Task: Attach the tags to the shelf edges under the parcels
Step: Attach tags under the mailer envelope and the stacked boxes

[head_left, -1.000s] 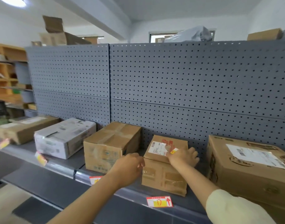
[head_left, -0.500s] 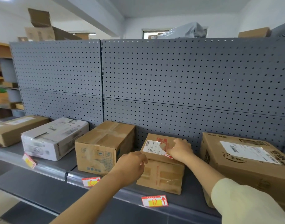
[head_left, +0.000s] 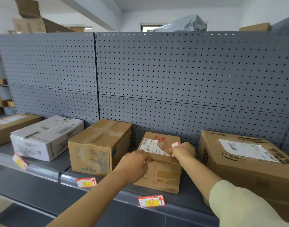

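Cardboard parcel [head_left: 158, 176] near the front edge of the shelf [head_left: 61, 163], left hand [head_left: 135, 163] gripping its top edge, right hand [head_left: 184, 151] pinching a red-and-white tag [head_left: 175, 144] over its top.

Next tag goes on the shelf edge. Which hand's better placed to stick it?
Right. The right hand pinches a loose tag, while the left hand is busy gripping the small box at its top front edge.
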The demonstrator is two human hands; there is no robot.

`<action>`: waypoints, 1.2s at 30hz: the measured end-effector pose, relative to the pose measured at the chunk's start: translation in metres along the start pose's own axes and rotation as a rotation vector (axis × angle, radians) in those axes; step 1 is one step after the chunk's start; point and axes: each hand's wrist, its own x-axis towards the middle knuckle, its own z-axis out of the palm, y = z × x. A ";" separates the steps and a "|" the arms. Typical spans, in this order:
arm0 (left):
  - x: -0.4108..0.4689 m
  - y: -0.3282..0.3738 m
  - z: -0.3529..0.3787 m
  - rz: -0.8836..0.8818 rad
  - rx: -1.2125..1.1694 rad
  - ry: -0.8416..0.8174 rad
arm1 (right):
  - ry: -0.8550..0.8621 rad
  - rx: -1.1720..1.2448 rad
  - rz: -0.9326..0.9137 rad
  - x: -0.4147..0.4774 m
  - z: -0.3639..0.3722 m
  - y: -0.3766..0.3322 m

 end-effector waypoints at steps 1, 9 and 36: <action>0.001 0.001 0.002 0.006 -0.002 -0.001 | 0.038 -0.050 -0.041 -0.002 -0.001 0.001; 0.013 0.022 0.012 0.054 -0.028 -0.001 | 0.122 -0.119 -0.371 -0.009 -0.022 0.022; 0.010 0.211 0.111 0.151 -0.132 -0.202 | 0.063 0.144 -0.799 -0.056 -0.161 0.227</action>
